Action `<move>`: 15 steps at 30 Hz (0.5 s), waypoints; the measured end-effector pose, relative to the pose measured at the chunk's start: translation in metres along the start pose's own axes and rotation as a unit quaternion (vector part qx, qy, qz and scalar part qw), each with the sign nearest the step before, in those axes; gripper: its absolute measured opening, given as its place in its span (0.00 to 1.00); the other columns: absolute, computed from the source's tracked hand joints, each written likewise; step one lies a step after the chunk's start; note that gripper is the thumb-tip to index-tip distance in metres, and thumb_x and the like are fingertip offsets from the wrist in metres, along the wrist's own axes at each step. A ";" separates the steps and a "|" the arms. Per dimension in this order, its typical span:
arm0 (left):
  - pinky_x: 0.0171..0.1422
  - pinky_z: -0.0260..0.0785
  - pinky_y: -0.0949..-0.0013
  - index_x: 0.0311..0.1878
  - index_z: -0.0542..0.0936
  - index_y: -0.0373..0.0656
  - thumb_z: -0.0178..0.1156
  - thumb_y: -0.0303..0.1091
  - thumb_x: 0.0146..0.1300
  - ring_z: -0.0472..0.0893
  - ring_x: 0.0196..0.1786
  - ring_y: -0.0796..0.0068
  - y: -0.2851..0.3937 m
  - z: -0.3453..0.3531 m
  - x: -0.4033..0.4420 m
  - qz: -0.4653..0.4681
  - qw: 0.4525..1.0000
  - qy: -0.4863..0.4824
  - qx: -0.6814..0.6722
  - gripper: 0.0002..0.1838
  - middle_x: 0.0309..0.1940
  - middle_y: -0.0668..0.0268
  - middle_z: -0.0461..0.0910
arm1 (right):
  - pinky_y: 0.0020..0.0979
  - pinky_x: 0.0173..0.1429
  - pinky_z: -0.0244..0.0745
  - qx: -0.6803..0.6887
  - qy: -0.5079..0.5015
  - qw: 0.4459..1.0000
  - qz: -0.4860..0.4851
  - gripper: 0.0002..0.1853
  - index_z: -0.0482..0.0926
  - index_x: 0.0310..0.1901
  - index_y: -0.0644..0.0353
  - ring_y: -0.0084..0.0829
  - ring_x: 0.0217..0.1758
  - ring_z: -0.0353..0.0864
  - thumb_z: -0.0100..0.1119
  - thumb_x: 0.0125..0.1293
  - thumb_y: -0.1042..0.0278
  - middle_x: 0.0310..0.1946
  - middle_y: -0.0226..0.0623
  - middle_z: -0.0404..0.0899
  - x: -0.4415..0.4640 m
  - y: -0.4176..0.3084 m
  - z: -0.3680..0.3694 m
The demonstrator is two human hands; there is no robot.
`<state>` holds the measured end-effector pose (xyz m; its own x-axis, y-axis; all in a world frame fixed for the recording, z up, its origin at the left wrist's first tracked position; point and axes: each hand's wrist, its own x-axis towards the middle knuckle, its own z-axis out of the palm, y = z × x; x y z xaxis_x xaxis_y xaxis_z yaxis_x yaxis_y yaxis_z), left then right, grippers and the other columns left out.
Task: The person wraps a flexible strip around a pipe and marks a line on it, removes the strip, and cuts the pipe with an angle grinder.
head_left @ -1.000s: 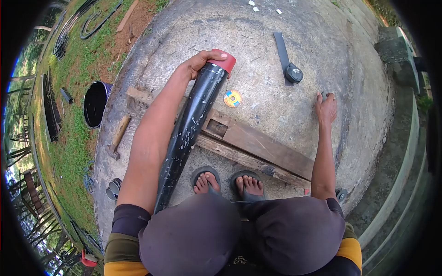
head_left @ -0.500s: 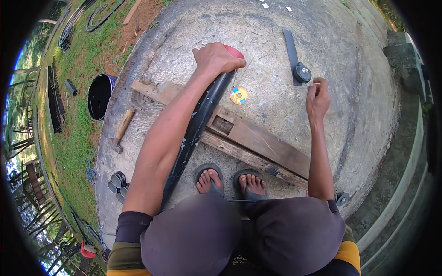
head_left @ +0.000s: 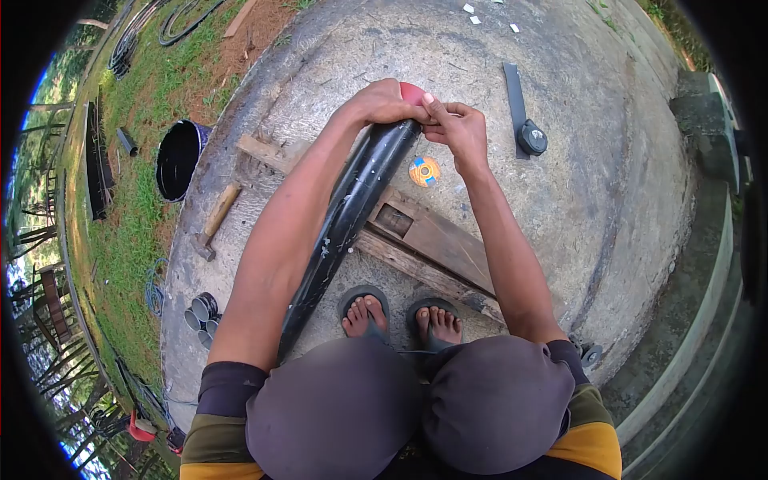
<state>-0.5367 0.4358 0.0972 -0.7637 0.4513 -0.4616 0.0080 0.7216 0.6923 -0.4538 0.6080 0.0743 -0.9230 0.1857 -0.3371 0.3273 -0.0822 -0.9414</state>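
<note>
A long black pipe (head_left: 352,204) with scuffed white marks slants up from beside my left knee, resting across wooden boards. Around its far end sits a red band (head_left: 412,93). My left hand (head_left: 382,102) is wrapped over that end, its fingers on the red band and the pipe. At the right side of the same end, my right hand (head_left: 458,128) is pinched close to the band. Whatever is between its fingertips is too small to make out. Part of the red band is hidden by my hands.
Wooden boards (head_left: 444,240) lie beyond my feet. An orange disc (head_left: 424,171), a black tape measure (head_left: 532,138) and a grey strip (head_left: 513,92) are on the concrete. At left are a hammer (head_left: 216,216), a black bucket (head_left: 180,162) and short pipe pieces (head_left: 202,314).
My right hand has moved left from near the tape measure to the pipe's red end. My left hand has shifted from the band's left side to over its top.
</note>
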 end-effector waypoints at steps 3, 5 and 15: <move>0.44 0.73 0.65 0.44 0.89 0.40 0.74 0.59 0.52 0.84 0.38 0.71 0.002 -0.011 -0.003 0.012 0.998 -0.058 -0.028 0.30 0.35 0.61 0.87 | 0.29 0.39 0.89 0.019 -0.001 1.000 0.012 0.30 0.84 0.44 0.75 0.33 0.34 0.91 0.76 0.66 0.47 0.35 0.48 0.88 0.001 -0.002 0.000; 0.47 0.73 0.64 0.48 0.88 0.42 0.72 0.63 0.55 0.84 0.40 0.71 0.003 -0.016 -0.004 0.015 0.996 -0.086 -0.030 0.32 0.37 0.62 0.88 | 0.29 0.39 0.89 0.021 0.004 1.000 0.017 0.28 0.84 0.43 0.75 0.32 0.34 0.90 0.75 0.66 0.49 0.34 0.47 0.87 -0.001 -0.005 0.001; 0.78 0.60 0.62 0.70 0.77 0.42 0.53 0.65 0.76 0.77 0.66 0.69 -0.015 -0.005 -0.012 -0.006 0.970 -0.066 -0.235 0.36 0.61 0.60 0.83 | 0.30 0.38 0.89 0.062 0.024 0.998 -0.018 0.25 0.83 0.39 0.73 0.31 0.30 0.89 0.75 0.68 0.52 0.31 0.44 0.86 -0.002 0.012 0.003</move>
<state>-0.5312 0.4167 0.0954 -0.6728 0.5294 -0.5167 -0.3197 0.4218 0.8485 -0.4485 0.6038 0.0643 -0.9219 0.2374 -0.3062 0.2639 -0.1942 -0.9448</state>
